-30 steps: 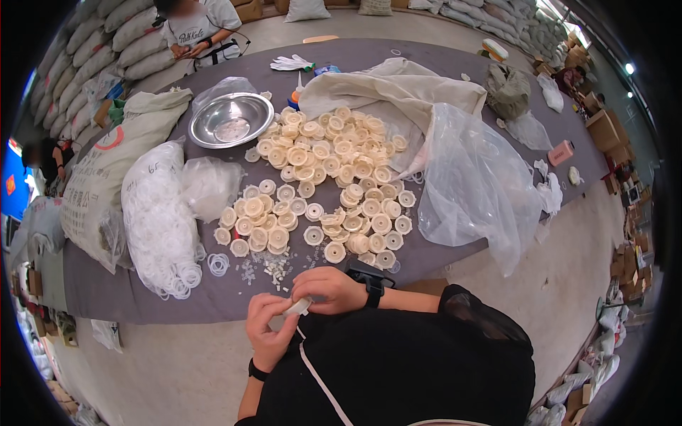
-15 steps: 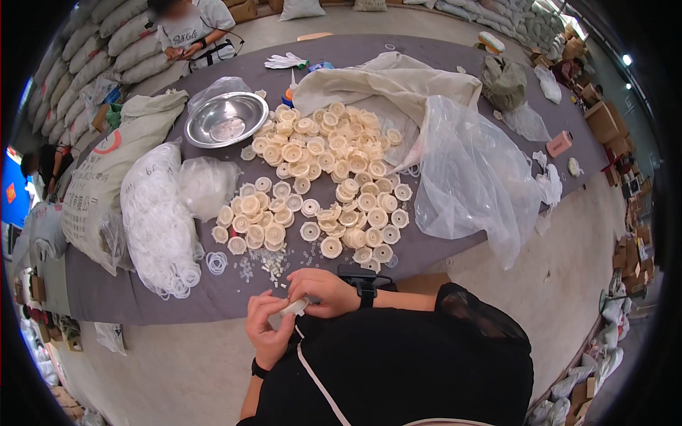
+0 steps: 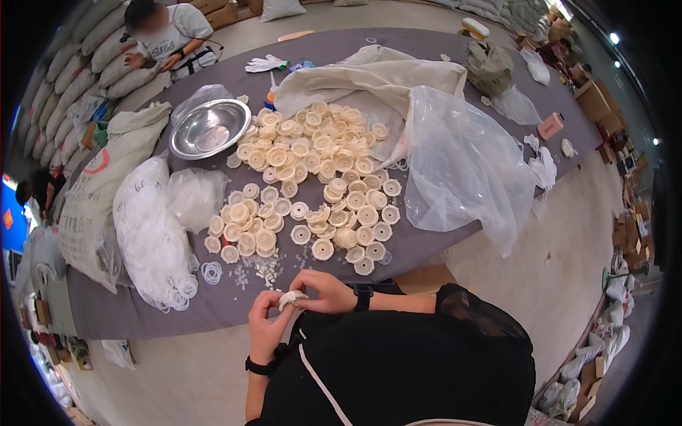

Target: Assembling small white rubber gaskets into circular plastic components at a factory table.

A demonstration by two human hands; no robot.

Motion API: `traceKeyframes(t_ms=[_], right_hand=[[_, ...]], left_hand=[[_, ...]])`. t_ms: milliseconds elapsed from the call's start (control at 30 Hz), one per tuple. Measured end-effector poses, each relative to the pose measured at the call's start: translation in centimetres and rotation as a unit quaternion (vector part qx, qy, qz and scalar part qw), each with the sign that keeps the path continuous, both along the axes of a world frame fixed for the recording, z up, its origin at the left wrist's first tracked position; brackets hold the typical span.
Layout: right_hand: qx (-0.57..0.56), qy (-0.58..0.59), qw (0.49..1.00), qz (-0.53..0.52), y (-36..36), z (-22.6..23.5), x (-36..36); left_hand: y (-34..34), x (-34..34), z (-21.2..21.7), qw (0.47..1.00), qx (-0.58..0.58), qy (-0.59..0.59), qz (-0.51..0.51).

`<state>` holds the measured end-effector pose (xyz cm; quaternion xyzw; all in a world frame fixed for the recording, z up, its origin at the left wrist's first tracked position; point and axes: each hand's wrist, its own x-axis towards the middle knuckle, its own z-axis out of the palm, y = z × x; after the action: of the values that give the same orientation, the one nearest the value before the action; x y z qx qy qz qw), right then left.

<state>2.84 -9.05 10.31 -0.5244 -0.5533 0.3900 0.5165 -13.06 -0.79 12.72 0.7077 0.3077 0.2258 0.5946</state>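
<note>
My left hand (image 3: pixel 266 321) and my right hand (image 3: pixel 327 292) meet at the table's near edge. Between them is a small cream round plastic piece (image 3: pixel 290 299), tilted on edge and pinched by the fingers of both. Just beyond lie small white plastic bits (image 3: pixel 267 268) and scattered clear rings. Farther off are piles of scalloped cream plastic discs with centre holes: one pile (image 3: pixel 246 226) to the left, another (image 3: pixel 353 219) to the right, and a large heap (image 3: pixel 307 144) behind them.
At left, a metal bowl (image 3: pixel 211 129) stands behind a clear bag of white rings (image 3: pixel 150 234) and a large woven sack (image 3: pixel 92 206). Clear plastic sheeting (image 3: pixel 465 167) hangs over the table's right edge. Another person (image 3: pixel 170 39) is beyond the far left side.
My hands remain together on the plastic piece, which has turned between the fingers. The whole view has shifted slightly. The other person's hands have moved apart.
</note>
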Motion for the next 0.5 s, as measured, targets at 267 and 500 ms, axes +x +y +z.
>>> traceKeyframes(t_ms=[267,500], right_hand=[[-0.15,0.145,0.961,-0.18,-3.9,-4.0,3.9],[-0.188,0.254,0.924,-0.217,-7.0,-4.9,6.0]], left_hand=[[3.8,4.2,-11.2,0.942,-0.322,0.056,0.074],[7.7,11.2,-15.9,0.924,-0.345,-0.031,0.161]])
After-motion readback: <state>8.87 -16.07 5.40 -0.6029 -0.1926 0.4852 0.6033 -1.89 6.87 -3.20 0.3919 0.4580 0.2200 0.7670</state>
